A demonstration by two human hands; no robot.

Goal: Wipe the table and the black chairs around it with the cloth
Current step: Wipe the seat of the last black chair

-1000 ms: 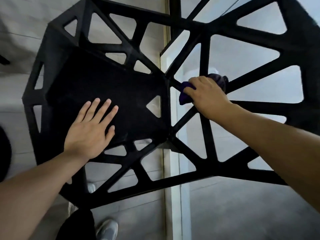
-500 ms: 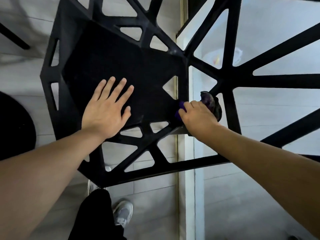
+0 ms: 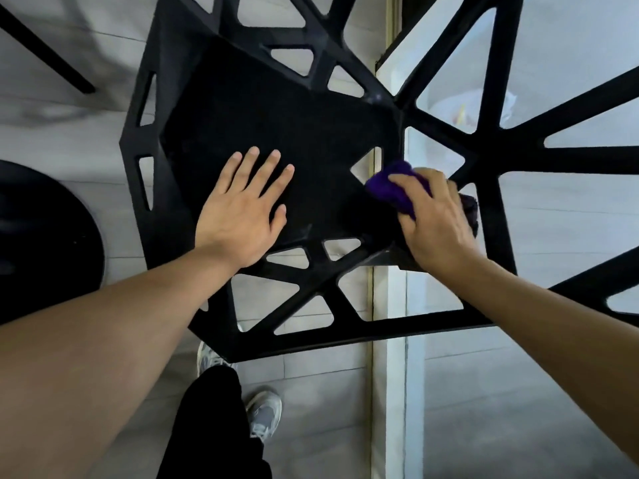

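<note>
Wiping the black chair [image 3: 269, 108] is the step in hand. Your right hand [image 3: 435, 223] grips the purple cloth [image 3: 390, 184] at the seat's right edge; your left hand [image 3: 238, 216] lies flat, fingers straight, on the seat. Next, sweep the cloth across the seat.

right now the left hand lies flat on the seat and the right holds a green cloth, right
The cloth is purple, not green; the head view shows it. The left hand does lie flat on the seat while the right hand holds it.
</note>
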